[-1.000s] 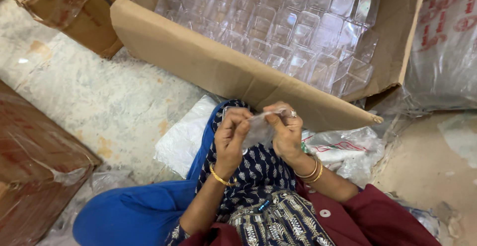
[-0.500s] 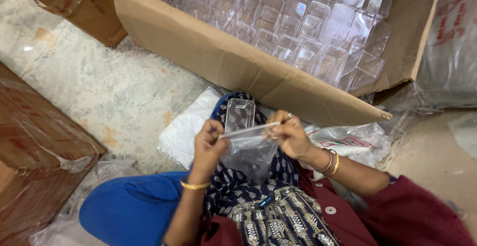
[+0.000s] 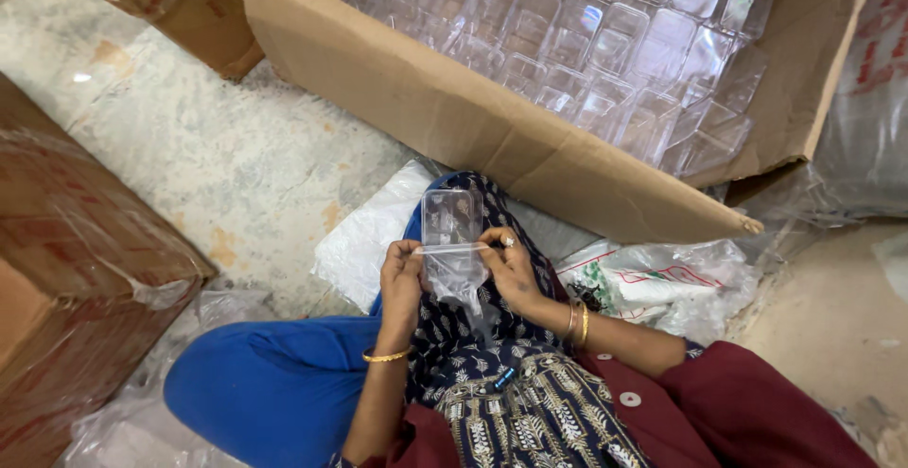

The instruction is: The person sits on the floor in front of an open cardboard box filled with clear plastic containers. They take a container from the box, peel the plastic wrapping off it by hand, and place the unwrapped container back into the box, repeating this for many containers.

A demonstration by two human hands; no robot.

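Note:
My left hand (image 3: 402, 279) and my right hand (image 3: 511, 265) hold a small clear plastic bag (image 3: 454, 274) by its top edge, one hand at each end, stretched between them over my lap. A clear plastic box (image 3: 451, 216) stands partway out of the bag's mouth, just above my fingers. Both hands are closed on the bag's rim. The bag's lower part hangs loose below my hands.
A large open cardboard carton (image 3: 473, 109) lies in front of me, filled with several clear plastic boxes (image 3: 605, 43). A wrapped brown carton (image 3: 76, 260) sits at my left. Crumpled plastic wrapping (image 3: 662, 284) lies at my right, on the stone floor (image 3: 218, 156).
The bag, held bunched between my hands a second ago, now hangs stretched with the clear box standing in its mouth. My hands have moved slightly apart.

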